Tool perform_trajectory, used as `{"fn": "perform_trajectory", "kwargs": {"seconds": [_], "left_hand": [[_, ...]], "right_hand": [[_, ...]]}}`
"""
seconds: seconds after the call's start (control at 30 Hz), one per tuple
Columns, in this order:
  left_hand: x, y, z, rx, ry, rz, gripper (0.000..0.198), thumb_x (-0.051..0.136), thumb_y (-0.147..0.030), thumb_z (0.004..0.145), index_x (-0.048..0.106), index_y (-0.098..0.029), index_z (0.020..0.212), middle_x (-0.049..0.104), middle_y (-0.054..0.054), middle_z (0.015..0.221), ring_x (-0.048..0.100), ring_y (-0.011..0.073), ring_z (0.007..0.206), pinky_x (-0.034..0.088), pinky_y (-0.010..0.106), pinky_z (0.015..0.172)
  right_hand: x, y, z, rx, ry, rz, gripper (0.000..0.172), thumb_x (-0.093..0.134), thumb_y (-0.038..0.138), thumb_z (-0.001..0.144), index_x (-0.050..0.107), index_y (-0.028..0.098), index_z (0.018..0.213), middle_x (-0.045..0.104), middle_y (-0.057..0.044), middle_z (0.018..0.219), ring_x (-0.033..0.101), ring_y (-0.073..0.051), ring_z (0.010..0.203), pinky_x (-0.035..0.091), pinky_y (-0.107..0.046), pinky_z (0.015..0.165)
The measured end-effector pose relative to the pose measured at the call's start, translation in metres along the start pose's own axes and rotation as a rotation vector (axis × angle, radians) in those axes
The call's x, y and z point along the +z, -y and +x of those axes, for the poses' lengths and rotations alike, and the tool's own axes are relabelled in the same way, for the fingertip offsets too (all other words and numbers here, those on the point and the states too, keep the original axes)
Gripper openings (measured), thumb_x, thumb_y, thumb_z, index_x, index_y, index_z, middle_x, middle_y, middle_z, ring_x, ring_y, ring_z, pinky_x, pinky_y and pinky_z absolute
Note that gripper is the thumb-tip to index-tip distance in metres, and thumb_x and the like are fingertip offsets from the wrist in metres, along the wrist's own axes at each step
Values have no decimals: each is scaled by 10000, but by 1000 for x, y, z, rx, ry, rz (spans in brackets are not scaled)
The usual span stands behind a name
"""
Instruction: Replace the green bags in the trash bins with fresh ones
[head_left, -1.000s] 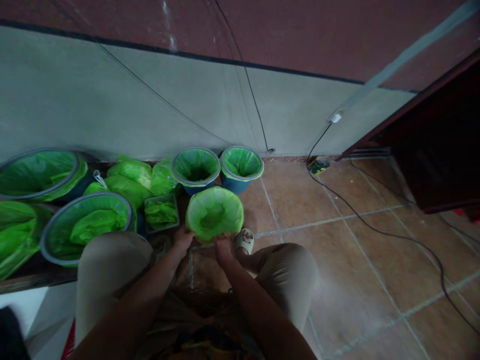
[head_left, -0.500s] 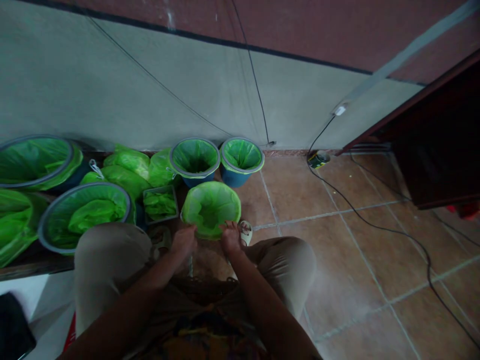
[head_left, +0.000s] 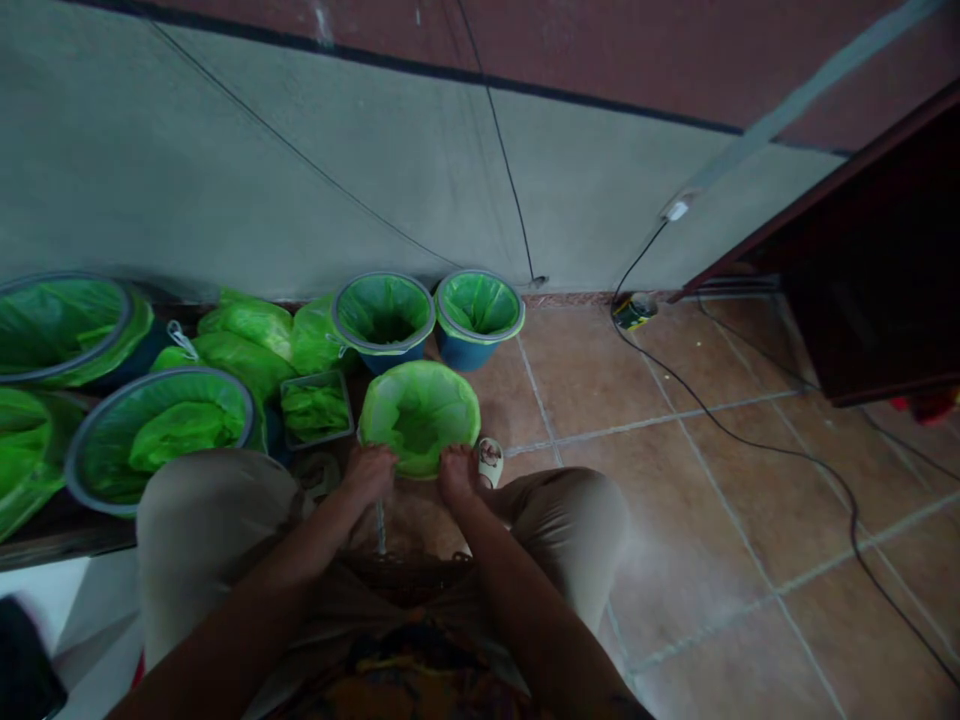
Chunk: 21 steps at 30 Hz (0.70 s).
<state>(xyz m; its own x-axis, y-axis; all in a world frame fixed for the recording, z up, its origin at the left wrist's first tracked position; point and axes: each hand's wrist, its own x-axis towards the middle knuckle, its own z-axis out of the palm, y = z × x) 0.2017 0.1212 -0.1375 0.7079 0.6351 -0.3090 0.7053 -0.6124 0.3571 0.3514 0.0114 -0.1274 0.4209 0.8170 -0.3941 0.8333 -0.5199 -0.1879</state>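
A bucket lined with a green plastic bag (head_left: pixel 420 385) stands on the floor between my feet. The bag is folded over the rim all around and hides the bucket's outside. My left hand (head_left: pixel 371 470) is closed on the bag's edge at the near left of the rim. On the near right, my right hand (head_left: pixel 457 470) grips the same edge with its fingers curled. Just behind stand two blue buckets with grey rims, a left one (head_left: pixel 383 345) and a right one (head_left: pixel 480 350), both lined with green bags.
To the left are larger lined buckets (head_left: pixel 247 400), filled green bags (head_left: pixel 247 325) and a small tray (head_left: pixel 351 425) of folded green plastic. A can (head_left: pixel 636 311) lies by the wall. A black cable (head_left: pixel 750 440) crosses the tiled floor on the right.
My fingers have closed more tightly on the bag's edge, the right hand's more plainly. The bucket has hardly moved; the view has shifted slightly.
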Motion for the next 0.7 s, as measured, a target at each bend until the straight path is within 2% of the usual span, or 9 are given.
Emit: {"fn": "perform_trajectory", "kwargs": {"seconds": [0.13, 0.23, 0.33, 0.4, 0.47, 0.6, 0.7], "left_hand": [[-5, -1, 12, -11, 63, 93, 227, 537, -108, 802, 757, -161, 826, 727, 113, 886, 656, 266, 912, 473, 363, 852], [-14, -8, 15, -12, 55, 128, 296, 508, -83, 798, 747, -146, 960, 730, 134, 976, 663, 279, 964, 476, 372, 876], [-24, -18, 10, 11, -29, 172, 379, 484, -50, 790, 696, -132, 1093, 707, 146, 1062, 645, 273, 1027, 458, 366, 935], [-26, -27, 3, 51, -75, 186, 338, 478, -74, 817, 681, -144, 1078, 696, 133, 1042, 632, 263, 1046, 441, 360, 972], [-23, -34, -2, 121, -43, 170, 285, 480, -106, 841, 681, -172, 1031, 692, 109, 1030, 618, 249, 1060, 429, 351, 993], [-4, -40, -6, 181, 103, 111, 269, 473, -84, 832, 707, -170, 931, 710, 112, 1014, 621, 264, 1044, 427, 388, 1001], [7, -35, -5, 170, 96, 48, 253, 477, -75, 831, 715, -159, 848, 728, 130, 947, 640, 292, 1013, 398, 442, 1040]], "right_hand": [[-4, 2, -2, 23, -7, 13, 310, 436, 111, 918, 687, 119, 1101, 654, -160, 1160, 522, -298, 1142, 372, -426, 938], [-7, 4, -4, 33, -57, 33, 324, 428, 131, 932, 673, 153, 1143, 643, -143, 1185, 510, -286, 1143, 363, -426, 961], [-7, 7, -7, -72, -115, 59, 324, 441, 165, 945, 663, 195, 1181, 638, -113, 1205, 516, -267, 1125, 373, -398, 956], [-4, 8, -8, -179, -105, 67, 311, 446, 156, 940, 679, 197, 1143, 659, -96, 1149, 534, -253, 1098, 389, -370, 944], [1, 10, -9, -244, -64, 63, 295, 461, 148, 927, 695, 182, 1103, 678, -93, 1093, 557, -248, 1077, 404, -351, 937], [13, 10, -4, -255, 28, 52, 295, 472, 160, 933, 707, 164, 1111, 704, -109, 1092, 591, -247, 1088, 415, -363, 982], [23, 7, 2, -244, 45, 36, 330, 451, 115, 935, 709, 173, 1134, 711, -109, 1148, 582, -243, 1164, 374, -410, 1071]]}}
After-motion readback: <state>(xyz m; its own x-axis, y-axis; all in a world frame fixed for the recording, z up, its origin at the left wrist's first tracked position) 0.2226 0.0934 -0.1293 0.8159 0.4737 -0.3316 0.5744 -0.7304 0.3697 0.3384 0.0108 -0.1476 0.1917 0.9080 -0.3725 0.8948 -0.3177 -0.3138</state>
